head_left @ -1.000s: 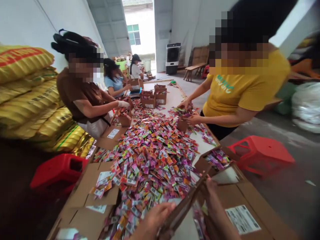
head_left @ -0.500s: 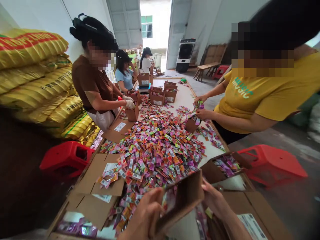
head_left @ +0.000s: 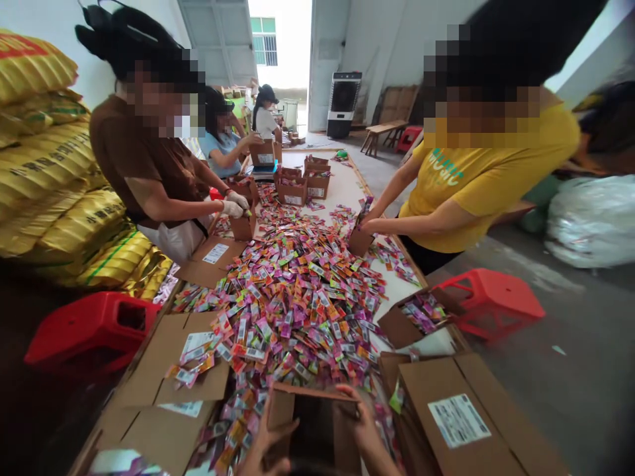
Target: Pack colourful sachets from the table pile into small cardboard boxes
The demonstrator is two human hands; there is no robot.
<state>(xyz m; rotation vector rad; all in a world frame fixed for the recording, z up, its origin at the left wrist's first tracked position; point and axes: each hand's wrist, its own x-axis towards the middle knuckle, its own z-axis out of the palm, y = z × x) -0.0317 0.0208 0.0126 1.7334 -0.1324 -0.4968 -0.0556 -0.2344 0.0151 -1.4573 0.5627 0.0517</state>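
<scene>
Brown cardboard box, open top (dark inside), both hands gripping sides

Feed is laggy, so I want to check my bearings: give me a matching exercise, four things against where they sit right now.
Things:
1. small box
2. red stool
3. yellow sacks
4. labelled carton

Places:
A. stacked at far left
B. on the floor, right of the table
C. between left hand and right hand
D. table's near right corner

Pairs: 1-C, 2-B, 3-A, 4-D
</scene>
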